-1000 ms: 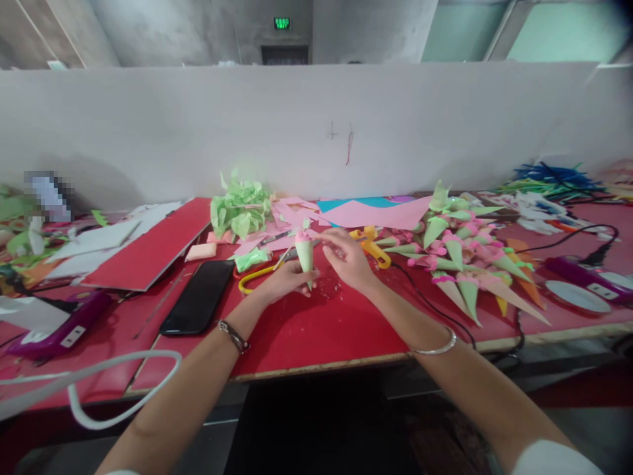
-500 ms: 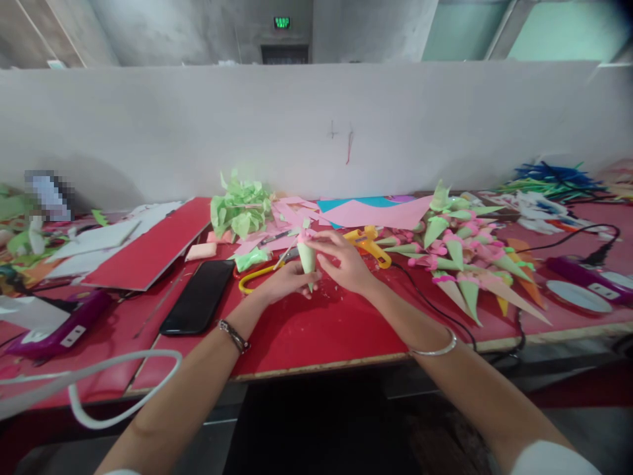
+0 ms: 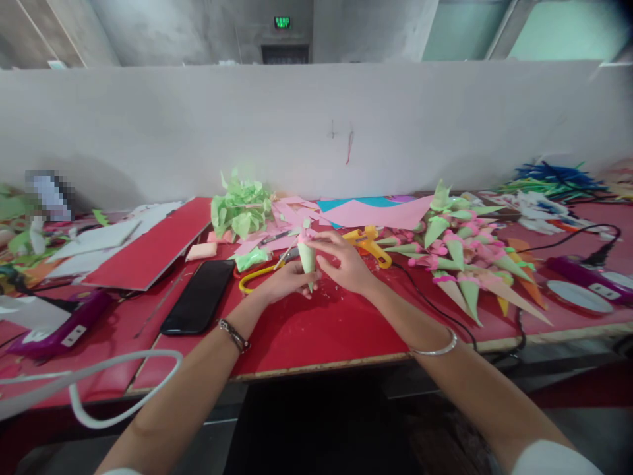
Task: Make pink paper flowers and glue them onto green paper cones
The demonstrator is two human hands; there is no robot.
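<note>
Above the table (image 3: 336,336), left hand (image 3: 285,280) grips cone (image 3: 307,259) point-down, presenting its top to right hand (image 3: 350,267), fingers loosely open, apparently touching.

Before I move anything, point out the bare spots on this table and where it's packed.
Widest bare patch: red tabletop between the left hand, right hand and front edge. A smaller one lies between the flat black phone and purple power strip. Crowded: beyond the hands, from crumpled green paper to piled pink-and-green paper cones.
</note>
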